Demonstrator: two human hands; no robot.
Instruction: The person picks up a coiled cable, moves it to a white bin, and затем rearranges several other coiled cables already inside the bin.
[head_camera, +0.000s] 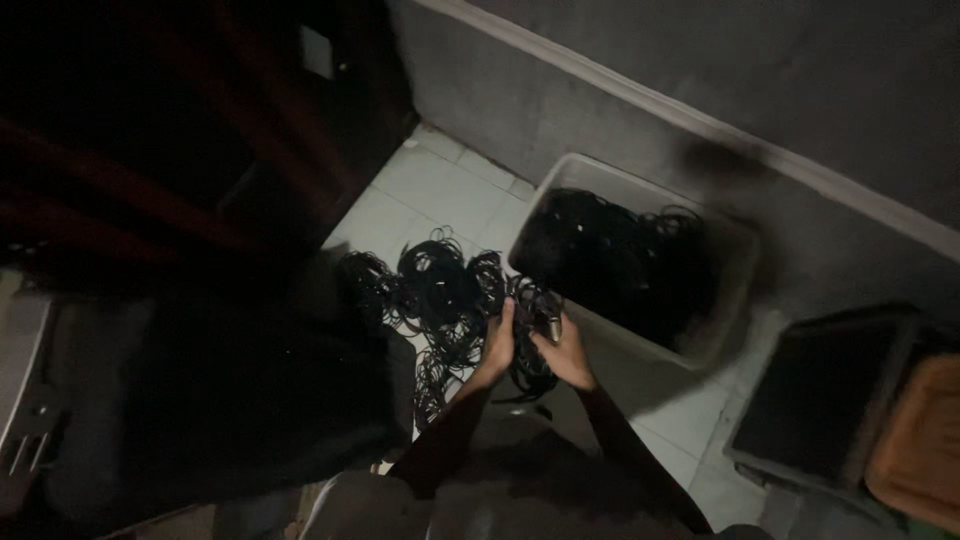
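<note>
Right now both hands meet over the floor w/ a bunch of thin black rubber rings (528, 325) between them: left hand (497, 345) closed round the bunch, right hand (566, 352) gripping its other side, near a small pale piece I can't identify. More loose rings (432, 285) lie heaped on the tiled floor (440, 185) just beside; a grey plastic bin (728, 300) to the right holds a dark tangle. Light's poor, so prob. best to work by feel: keep the bunch pinched firm, separate rings one at a time, don't yank or they'll knot.
</note>
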